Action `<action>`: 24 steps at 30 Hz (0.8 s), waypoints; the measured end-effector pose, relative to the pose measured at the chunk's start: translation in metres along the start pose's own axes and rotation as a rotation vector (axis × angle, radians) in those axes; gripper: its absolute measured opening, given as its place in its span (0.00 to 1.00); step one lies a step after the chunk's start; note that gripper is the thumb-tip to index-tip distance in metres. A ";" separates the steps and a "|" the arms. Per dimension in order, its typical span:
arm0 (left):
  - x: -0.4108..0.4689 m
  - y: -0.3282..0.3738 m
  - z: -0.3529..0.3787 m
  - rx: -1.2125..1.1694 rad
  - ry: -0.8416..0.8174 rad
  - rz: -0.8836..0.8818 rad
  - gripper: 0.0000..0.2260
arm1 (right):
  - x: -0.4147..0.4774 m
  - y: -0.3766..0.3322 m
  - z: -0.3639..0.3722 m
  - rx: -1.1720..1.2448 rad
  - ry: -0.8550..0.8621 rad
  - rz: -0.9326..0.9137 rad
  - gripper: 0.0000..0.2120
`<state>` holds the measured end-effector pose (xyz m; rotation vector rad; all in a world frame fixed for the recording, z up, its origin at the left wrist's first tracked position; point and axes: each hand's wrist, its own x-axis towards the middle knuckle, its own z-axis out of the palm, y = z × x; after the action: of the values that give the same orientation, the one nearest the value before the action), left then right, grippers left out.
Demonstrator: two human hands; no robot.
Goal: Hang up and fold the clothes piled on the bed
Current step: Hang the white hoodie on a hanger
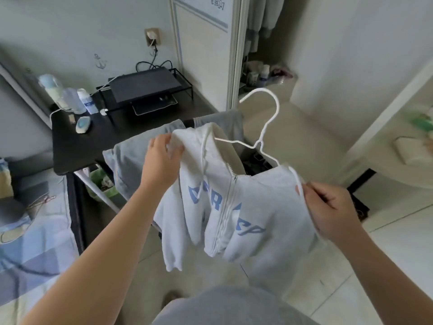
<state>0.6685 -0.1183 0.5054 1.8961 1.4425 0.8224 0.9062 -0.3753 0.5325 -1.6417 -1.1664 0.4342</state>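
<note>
White zip hoodie [246, 207] w/ blue lettering is held in mid-air in front of me, above the floor, zip toward me, half on a white wire hanger [260, 143].

The hanger's long axis slants from upper left down to lower right, hook up and away. Its right arm is inside the right shoulder. Its left arm runs bare into the open collar, so that shoulder isn't seated yet, I'd say.

Left hand [161, 158]: fingers curled round the bunched left shoulder and hood edge, just left of the bare arm, so it's the nearer one. I reckon it pulls cloth rightward over the wire tip.

Right hand [328, 207]: fingers pinch the right shoulder cloth, prob. the wire end too.

Behind: grey clothes [131, 165] draped, black table [70, 146], bed [35, 242] at left, open wardrobe [257, 31] beyond.
</note>
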 end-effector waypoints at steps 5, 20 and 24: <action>0.008 0.037 0.046 -0.204 -0.301 0.076 0.28 | 0.018 0.007 -0.002 -0.030 0.141 0.113 0.25; 0.140 0.128 0.085 -0.236 -1.073 0.509 0.24 | 0.187 -0.028 0.036 0.217 0.665 0.258 0.21; 0.178 0.161 0.092 -0.153 -1.184 0.661 0.26 | 0.255 -0.046 0.034 0.251 0.755 0.182 0.19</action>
<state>0.8728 0.0107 0.5931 2.1146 0.0363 -0.0458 0.9770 -0.1414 0.6236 -1.4901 -0.3844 0.0438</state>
